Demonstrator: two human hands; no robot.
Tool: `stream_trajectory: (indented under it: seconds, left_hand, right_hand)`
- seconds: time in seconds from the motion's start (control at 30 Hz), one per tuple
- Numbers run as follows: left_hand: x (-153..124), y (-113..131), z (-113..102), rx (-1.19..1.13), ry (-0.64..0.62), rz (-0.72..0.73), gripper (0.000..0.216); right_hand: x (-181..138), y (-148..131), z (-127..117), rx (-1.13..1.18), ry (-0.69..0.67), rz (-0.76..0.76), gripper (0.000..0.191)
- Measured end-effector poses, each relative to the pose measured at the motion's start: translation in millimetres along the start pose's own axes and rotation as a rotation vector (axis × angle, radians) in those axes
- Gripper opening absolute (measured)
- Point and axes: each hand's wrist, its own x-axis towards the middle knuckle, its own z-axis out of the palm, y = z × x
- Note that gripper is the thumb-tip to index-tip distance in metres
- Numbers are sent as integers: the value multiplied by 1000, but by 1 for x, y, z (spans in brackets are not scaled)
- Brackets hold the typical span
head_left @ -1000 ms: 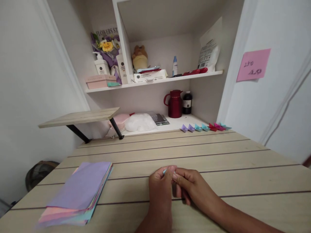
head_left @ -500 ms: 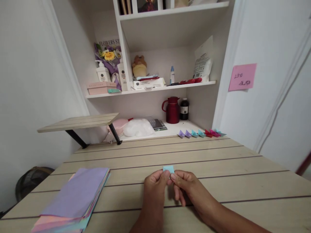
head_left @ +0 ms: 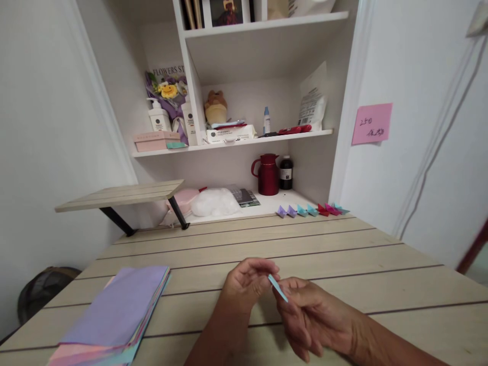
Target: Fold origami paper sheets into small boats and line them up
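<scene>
i hold a small folded light-blue paper [head_left: 277,287] between both hands, just above the near middle of the wooden surface [head_left: 343,254]. my left hand [head_left: 246,282] pinches its far end with thumb and fingertips, so that grip is closed on the paper. my right hand [head_left: 312,317] meets its near end with thumb and forefinger, also grasping it, the other fingers curled loosely below. the paper shows edge-on, as a thin slanted strip running from far left to near right.

to the near left lies a stack of coloured paper sheets [head_left: 118,312], purple on top, well apart from my hands. at the far edge of the surface, right of centre, stands a row of small folded paper boats [head_left: 310,210] in purple, teal and red. beyond them, a red jug [head_left: 267,174] sits on the white shelf.
</scene>
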Motion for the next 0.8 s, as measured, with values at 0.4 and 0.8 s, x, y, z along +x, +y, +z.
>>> stream_trajectory:
  seconds: [0.4,0.8]
  left_hand:
    - [9,11,6,276,360,-116,15]
    - [13,-17,1,328,491,-141,13]
  right_hand:
    - [-1,-14,16,-749,510,-259,46]
    - [1,-16,12,-977,653,-269,29]
